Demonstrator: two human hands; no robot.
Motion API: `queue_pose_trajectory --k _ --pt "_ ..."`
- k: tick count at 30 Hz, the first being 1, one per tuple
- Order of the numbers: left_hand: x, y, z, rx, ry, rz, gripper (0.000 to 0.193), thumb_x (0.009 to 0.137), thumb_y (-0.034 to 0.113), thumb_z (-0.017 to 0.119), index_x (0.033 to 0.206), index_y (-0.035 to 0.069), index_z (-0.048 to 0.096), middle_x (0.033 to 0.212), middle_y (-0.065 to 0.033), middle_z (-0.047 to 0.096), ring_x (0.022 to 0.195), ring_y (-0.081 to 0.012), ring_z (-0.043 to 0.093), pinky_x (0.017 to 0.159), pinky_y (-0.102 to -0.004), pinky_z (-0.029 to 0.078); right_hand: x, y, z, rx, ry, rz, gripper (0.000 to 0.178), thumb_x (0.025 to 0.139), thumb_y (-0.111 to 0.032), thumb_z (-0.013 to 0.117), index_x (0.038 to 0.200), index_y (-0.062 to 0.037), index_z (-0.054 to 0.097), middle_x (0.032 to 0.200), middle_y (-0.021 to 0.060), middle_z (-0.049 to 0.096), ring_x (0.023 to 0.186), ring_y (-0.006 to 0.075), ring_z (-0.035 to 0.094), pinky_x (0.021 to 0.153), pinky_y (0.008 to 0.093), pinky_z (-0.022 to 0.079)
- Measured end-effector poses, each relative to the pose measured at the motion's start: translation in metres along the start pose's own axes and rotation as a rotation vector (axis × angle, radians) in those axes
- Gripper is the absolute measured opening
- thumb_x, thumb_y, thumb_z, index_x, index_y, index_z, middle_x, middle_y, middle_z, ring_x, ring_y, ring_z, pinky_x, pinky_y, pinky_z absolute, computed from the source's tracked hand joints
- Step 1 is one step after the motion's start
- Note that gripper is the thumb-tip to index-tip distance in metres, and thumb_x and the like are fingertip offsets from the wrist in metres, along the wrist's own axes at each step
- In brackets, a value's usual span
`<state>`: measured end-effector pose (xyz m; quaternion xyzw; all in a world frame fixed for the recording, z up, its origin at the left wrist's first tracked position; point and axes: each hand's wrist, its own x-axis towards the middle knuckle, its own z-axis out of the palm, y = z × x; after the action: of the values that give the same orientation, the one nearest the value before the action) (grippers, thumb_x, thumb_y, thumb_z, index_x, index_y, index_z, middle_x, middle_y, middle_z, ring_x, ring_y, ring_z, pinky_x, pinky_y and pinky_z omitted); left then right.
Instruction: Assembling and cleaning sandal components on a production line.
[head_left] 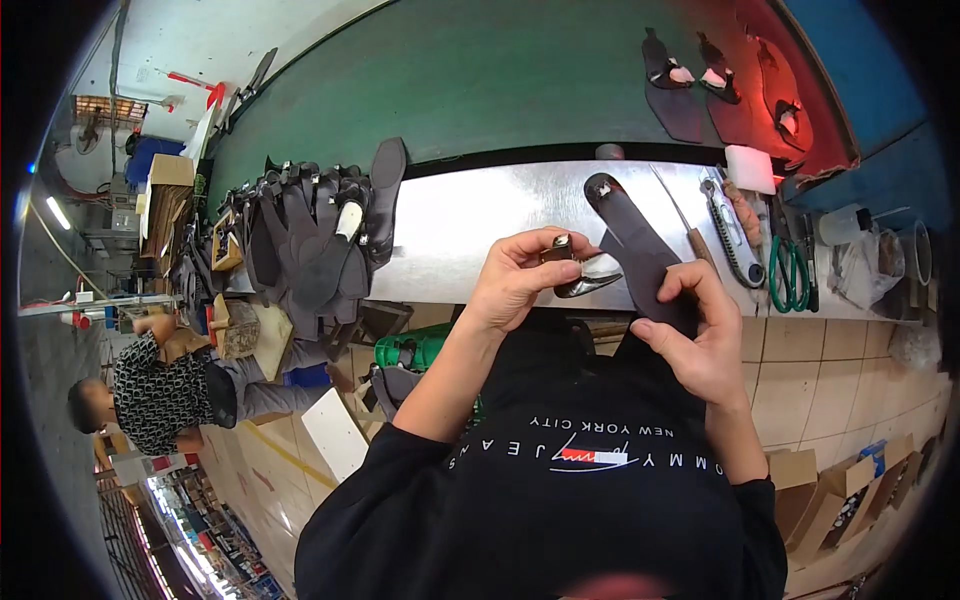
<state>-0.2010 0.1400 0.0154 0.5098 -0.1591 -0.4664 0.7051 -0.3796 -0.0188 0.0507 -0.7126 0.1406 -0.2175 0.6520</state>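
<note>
My left hand point(512, 283) pinches a shiny dark strap piece point(590, 278) with a gold-coloured metal part on it, between thumb and fingers. In my right hand point(705, 340) is the near end of a dark, flat shoe sole point(632, 235), with the thumb and fingers bent round it. The sole slants away over the metal-topped bench point(480, 215), and a small hole or mark shows at its far end. The strap piece is close against the sole's left edge; whether the two are joined I cannot tell.
Many dark soles and straps point(315, 230) are piled at left. A green conveyor belt point(480, 80) behind carries several soles under red light at far right. An awl point(690, 225), a utility knife point(733, 235) and green-handled scissors point(790, 275) lie right. Another person point(165, 390) works at left.
</note>
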Motion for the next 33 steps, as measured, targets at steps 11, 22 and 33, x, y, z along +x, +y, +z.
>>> queue_pose_trajectory --k 11,22,33 --pt "-0.015 -0.004 0.004 -0.064 -0.052 0.031 0.04 0.079 -0.003 0.069 0.119 -0.001 0.062 0.118 -0.0214 0.063 0.108 -0.0268 0.063 0.092 -0.0359 0.052 -0.017 -0.006 0.006 -0.203 0.042 -0.119 0.042 0.07 0.002 0.072 0.111 0.0007 0.065 0.103 0.0132 0.069 0.091 0.024 0.066 0.082 0.0312 0.05" --pt "-0.015 -0.011 0.013 -0.158 -0.089 0.093 0.031 0.079 -0.004 0.069 0.11 -0.001 0.065 0.118 -0.0184 0.065 0.102 -0.0213 0.064 0.089 -0.0333 0.053 -0.021 0.003 0.012 -0.098 0.07 -0.068 0.04 0.071 0.001 0.073 0.11 0.0014 0.066 0.102 0.0143 0.069 0.091 0.0232 0.067 0.083 0.0313 0.05" --pt "-0.016 -0.01 0.011 -0.183 -0.09 0.062 0.032 0.079 -0.007 0.066 0.11 -0.002 0.066 0.118 -0.0193 0.065 0.105 -0.0232 0.064 0.092 -0.0355 0.052 -0.02 0.005 0.013 -0.078 0.066 -0.078 0.041 0.071 0.002 0.072 0.111 0.0016 0.065 0.1 0.0145 0.069 0.089 0.0231 0.067 0.081 0.0303 0.05"
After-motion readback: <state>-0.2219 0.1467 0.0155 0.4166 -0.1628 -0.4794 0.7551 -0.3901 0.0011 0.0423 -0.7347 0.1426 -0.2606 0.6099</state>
